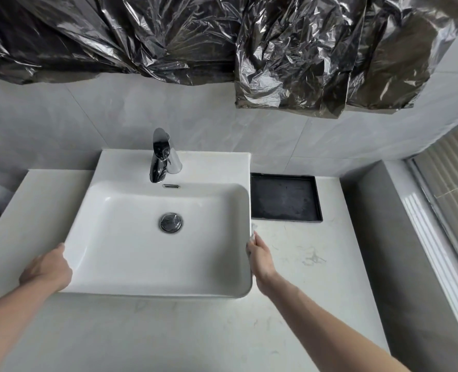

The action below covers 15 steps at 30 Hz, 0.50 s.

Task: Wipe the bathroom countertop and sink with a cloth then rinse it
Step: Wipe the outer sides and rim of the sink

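The sink (152, 237) is taken as the landmark. A white cloth (252, 236) is held in the right hand (260, 257), pressed against the sink's right outer wall, low down where that wall meets the worktop (303, 264). Only a little of the cloth is seen past the fingers, so the exact grip cannot be told, though the fingers appear closed on it. The left hand (47, 269) is laid on the sink's left front edge with nothing in it; whether its fingers are curled over the edge cannot be told.

The step in hand is judged to be the wiping of the seam to the right of the sink. It is best done with the cloth kept flat and drawn along the wall in one pass, and the grey marks on the worktop right of the sink taken afterwards. The black tray (285, 198), behind and right of the sink, is best lifted so that the surface beneath is reached. The tap (160, 157) at the sink's rear is needed later for rinsing.

No brand, label or writing can be read anywhere.
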Available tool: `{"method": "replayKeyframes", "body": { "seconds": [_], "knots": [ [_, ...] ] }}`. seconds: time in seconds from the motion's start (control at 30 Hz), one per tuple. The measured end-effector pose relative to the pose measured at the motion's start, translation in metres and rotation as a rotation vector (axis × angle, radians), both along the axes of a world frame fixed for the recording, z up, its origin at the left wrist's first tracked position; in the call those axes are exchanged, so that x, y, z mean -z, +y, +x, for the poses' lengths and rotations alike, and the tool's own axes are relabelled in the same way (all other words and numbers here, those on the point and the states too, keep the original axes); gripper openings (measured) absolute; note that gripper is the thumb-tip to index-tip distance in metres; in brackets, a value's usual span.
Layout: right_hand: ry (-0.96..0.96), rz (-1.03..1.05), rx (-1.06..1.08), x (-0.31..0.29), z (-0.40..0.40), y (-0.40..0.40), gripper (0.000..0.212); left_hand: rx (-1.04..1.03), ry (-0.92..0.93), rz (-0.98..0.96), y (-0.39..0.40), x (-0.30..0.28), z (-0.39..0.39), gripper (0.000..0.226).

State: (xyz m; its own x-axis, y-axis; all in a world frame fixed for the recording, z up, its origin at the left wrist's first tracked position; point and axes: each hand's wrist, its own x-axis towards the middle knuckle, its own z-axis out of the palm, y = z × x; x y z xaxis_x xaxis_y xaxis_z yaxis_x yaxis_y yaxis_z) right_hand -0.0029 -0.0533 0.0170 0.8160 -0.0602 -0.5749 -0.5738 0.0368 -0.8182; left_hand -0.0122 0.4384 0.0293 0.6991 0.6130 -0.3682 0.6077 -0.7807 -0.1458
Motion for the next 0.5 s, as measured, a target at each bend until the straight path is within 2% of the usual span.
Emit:
{"method": "replayKeyframes", "body": {
  "seconds": [0.1,0.23,0.33,0.4,0.47,0.5],
  "knots": [
    [0.003,0.002,-0.024,0.004,0.031,0.003,0.034,0.002,0.003,0.003,-0.001,-0.001,0.0,0.071],
    [0.014,-0.101,-0.06,0.004,0.016,0.0,0.053,0.006,0.002,-0.007,0.002,0.0,0.0,0.072],
    [0.014,-0.124,-0.09,0.006,-0.024,-0.003,0.051,0.002,-0.008,-0.01,-0.001,-0.004,0.0,0.072],
    [0.038,-0.123,-0.098,0.003,-0.045,-0.004,0.042,-0.003,-0.007,-0.007,-0.003,-0.006,0.0,0.07],
    [0.064,-0.128,-0.095,0.0,-0.049,-0.004,0.031,-0.01,0.004,-0.026,0.0,-0.011,0.004,0.068],
    [0.057,-0.144,-0.084,-0.005,-0.044,-0.003,0.033,-0.006,0.009,-0.038,0.002,-0.013,0.006,0.066]
  ]
}}
